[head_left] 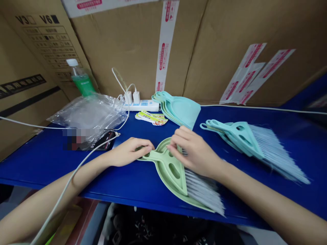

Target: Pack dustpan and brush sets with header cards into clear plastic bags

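A light-green hand brush (163, 159) with grey bristles lies on top of a matching green dustpan (170, 189) on the blue table. Their handles overlap at the left end, where my left hand (131, 151) closes on them with thumb and fingers. Over the upper part of the brush is my right hand (192, 151), fingers curled and thumb drawn in. Its fingertips are close to the brush head. Whether they hold anything, I cannot make out.
Nested dustpans (184, 107) stand behind, and stacked blue brushes (242, 136) lie to the right. Paper labels (152, 117) are near a power strip (148, 105). Clear plastic bags (94, 112), a phone (103, 141) and a green bottle (83, 81) are left. A white cable (84, 161) crosses my left forearm.
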Action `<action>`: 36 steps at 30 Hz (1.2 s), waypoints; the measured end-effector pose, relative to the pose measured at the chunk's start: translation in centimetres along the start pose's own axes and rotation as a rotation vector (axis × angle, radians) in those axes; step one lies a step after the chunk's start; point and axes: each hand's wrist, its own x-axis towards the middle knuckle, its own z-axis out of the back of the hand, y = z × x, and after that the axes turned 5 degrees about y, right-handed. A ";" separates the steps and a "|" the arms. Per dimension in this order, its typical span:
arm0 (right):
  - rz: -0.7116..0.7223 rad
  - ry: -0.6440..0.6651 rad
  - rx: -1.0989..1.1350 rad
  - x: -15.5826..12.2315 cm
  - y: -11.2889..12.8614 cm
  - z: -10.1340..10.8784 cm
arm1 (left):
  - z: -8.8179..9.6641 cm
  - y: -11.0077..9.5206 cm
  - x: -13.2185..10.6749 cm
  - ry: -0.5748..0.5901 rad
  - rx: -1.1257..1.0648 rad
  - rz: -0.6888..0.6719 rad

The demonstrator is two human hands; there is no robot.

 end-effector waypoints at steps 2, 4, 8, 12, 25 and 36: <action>0.012 -0.006 -0.136 -0.2 -0.5 0.9 | 0.2 0.0 -0.2 0.011 0.011 -0.033; 0.026 0.046 -0.246 -0.3 -0.9 1.4 | 0.5 0.0 -0.4 0.009 0.020 -0.073; 0.011 0.145 -0.334 -0.3 -1.3 1.2 | 0.9 -0.1 -0.6 0.022 0.033 -0.106; -0.067 0.298 -0.310 -0.5 -1.3 0.3 | 1.1 -0.1 -0.7 0.041 0.012 -0.046; -0.192 0.432 -0.192 -0.4 -0.8 0.6 | 0.0 0.6 -0.2 0.059 -0.306 0.113; -0.305 0.458 0.000 -0.6 0.2 1.1 | 0.2 0.5 -0.3 0.054 -0.263 0.075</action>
